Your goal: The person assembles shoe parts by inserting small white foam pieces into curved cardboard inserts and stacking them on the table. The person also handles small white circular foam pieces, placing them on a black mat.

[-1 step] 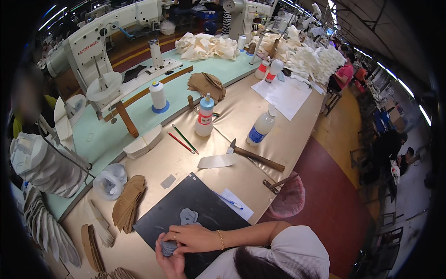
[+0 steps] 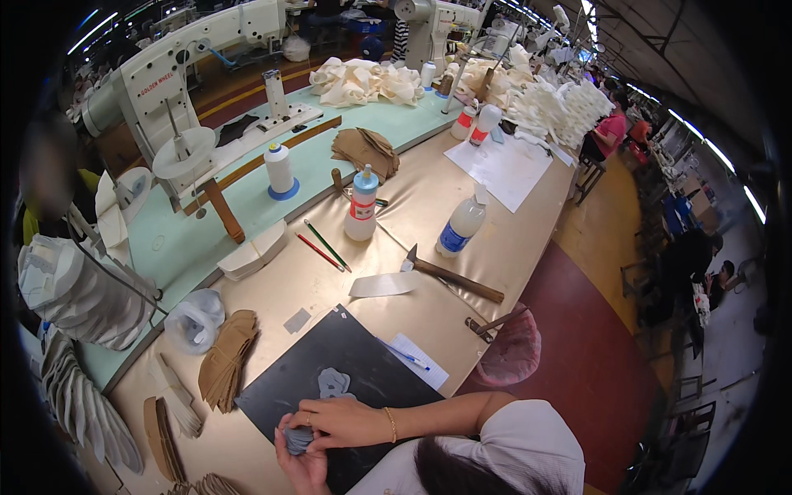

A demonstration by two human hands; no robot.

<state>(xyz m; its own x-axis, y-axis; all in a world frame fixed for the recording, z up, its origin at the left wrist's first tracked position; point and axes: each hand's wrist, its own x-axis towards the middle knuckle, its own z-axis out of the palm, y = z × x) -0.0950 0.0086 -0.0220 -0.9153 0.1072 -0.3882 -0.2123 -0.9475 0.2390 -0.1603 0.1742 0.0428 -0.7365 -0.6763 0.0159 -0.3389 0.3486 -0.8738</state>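
Observation:
Over the black board [image 2: 280, 375], close to my body, my left hand [image 2: 304, 469] is closed round a small stack of grey cut pieces [image 2: 297, 440]. From the right, my right hand [image 2: 340, 419] reaches across with its fingers bent onto the top of the same stack. Part of the stack is covered by my fingers. Just beyond my right hand, more grey cut pieces [image 2: 333, 383] lie flat on the board. A blue pen [image 2: 408, 356] rests on a sheet of squared paper [image 2: 425, 367] at the board's right edge.
Past the board lie a hammer [image 2: 458, 279], a pale curved blade-like piece [image 2: 384, 285] and two pencils [image 2: 322, 252]. Bottles [image 2: 361, 206] stand farther off. Brown bundles [image 2: 227, 363] are at left; a sewing machine [image 2: 157, 91] stands behind. A pink bag-lined bin [image 2: 511, 351] adjoins the right edge.

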